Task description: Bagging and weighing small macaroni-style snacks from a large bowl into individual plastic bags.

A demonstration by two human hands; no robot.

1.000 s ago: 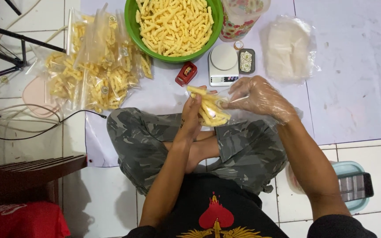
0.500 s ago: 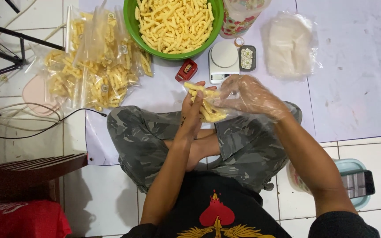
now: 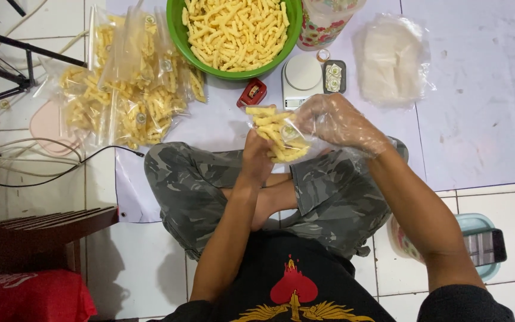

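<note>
White floor tiles run around a pale plastic sheet (image 3: 478,101) that fills the upper part of the frame, and I sit cross-legged at its lower edge. Just above centre, my left hand (image 3: 256,158) is closed around the small clear bag (image 3: 281,136) of yellow snack sticks, gripping it from below. My right hand (image 3: 338,122), in a loose transparent glove, has its fingers curled over the bag's upper right side, pinching the plastic; how tightly I cannot tell through the glove.

I judge this to be the closing stage: the bag looks filled. Next calls for a neat fold or seal at the mouth, without crushing the sticks.

At top centre stands the green bowl (image 3: 177,30) heaped with sticks. Finished bags (image 3: 126,89) lie piled at the upper left. A small white scale (image 3: 301,77) sits just above my hands, and a stack of empty bags (image 3: 391,59) lies at the upper right.
</note>
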